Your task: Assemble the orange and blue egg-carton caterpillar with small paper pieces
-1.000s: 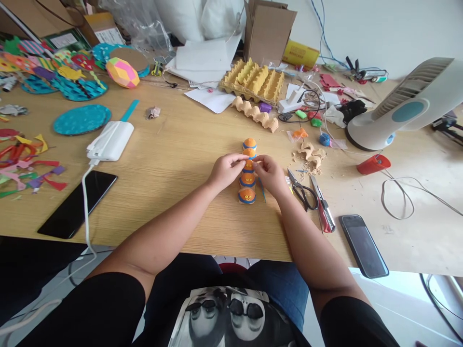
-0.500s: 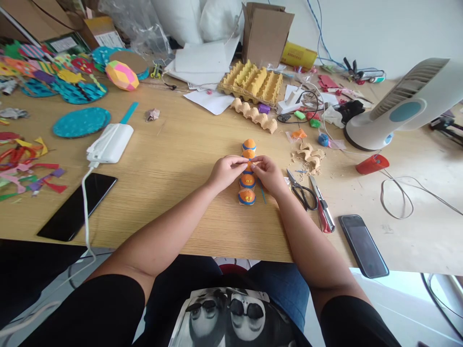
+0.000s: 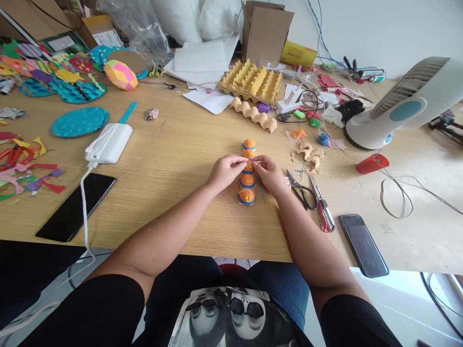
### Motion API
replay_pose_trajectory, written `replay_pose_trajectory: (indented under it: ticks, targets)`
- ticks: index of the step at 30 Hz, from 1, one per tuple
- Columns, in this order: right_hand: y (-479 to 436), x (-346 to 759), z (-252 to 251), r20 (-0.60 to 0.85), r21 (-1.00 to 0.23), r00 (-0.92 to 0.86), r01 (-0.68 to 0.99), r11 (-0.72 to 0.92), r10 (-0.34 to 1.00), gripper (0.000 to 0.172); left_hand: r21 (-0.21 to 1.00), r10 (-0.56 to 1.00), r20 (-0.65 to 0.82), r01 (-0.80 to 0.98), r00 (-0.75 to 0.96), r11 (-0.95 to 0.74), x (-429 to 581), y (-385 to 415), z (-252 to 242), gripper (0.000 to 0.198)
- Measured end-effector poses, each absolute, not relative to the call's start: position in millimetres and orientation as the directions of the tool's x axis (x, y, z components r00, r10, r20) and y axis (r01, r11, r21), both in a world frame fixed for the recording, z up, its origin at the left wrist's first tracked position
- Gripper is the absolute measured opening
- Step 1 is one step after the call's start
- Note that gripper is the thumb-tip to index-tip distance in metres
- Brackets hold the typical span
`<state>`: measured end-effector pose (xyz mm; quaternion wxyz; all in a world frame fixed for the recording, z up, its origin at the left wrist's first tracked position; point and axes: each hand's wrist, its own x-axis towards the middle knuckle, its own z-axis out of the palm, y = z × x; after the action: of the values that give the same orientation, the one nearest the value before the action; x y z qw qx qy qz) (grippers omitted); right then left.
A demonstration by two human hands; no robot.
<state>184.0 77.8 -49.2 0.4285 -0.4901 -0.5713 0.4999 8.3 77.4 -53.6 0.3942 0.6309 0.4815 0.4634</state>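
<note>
A row of several orange egg-carton cups (image 3: 247,181) with blue bands stands on the table between my forearms. The nearer cups carry small yellow ring shapes. My left hand (image 3: 228,170) comes in from the left, its thumb and index finger pressed together at the middle cup. From the right, my right hand (image 3: 266,172) touches the same cup with closed fingertips. Anything between the fingertips is too small to make out. A thin blue strip (image 3: 262,191) lies just right of the row.
Right of my right hand lie scissors (image 3: 304,191), a red cutter (image 3: 322,207) and a phone (image 3: 363,245). A white fan (image 3: 383,115) and a red cylinder (image 3: 372,164) stand farther right. Leftward are a power bank (image 3: 113,144) and a black phone (image 3: 76,206). Egg trays (image 3: 251,83) lie behind.
My right fingertips have shifted slightly right and up, and more of the middle cup's yellow marks shows. My left hand has hardly moved.
</note>
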Motion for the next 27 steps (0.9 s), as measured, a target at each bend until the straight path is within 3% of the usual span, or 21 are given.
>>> replay_pose_trajectory:
  ticks: [18, 24, 27]
  targets:
    - [73, 186, -43, 0.034, -0.985, -0.118, 0.162, 0.053, 0.992, 0.023, 0.96, 0.977, 0.194, 0.191, 0.083, -0.207, 5, 81, -63, 0.026]
    - [68, 192, -36, 0.172, -0.875, -0.092, 0.443, 0.195, 0.981, 0.008, 0.968, 0.984, 0.161, 0.181, 0.077, -0.173, 3, 78, -59, 0.025]
    - [68, 194, -35, 0.186, -0.848, -0.073, 0.491, 0.197, 0.98, 0.006, 0.968, 0.984, 0.162, 0.18, 0.077, -0.173, 2, 77, -58, 0.025]
